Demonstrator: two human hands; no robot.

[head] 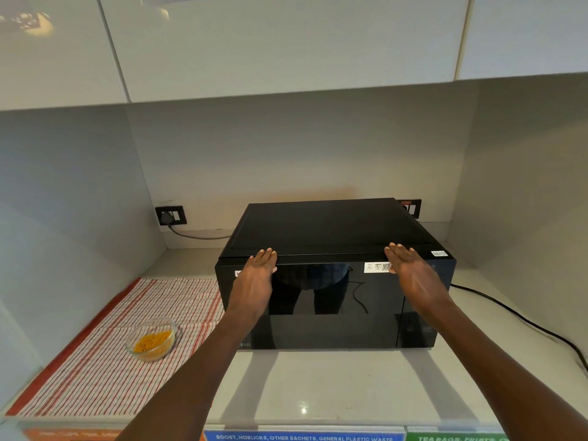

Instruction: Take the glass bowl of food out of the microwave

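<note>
The glass bowl (150, 338) of yellow food is observed outside the microwave (334, 275), set upright on the striped cloth (95, 361) near the counter's (318, 383) left edge, well apart from both hands. The microwave door is seen closed. The left hand (259, 270) and right hand (405, 265) are laid flat, fingers extended, on the door's top front edge; nothing is held. The bowl lies down and to the left of the left hand, which is the nearer. The task is judged essentially complete.
</note>
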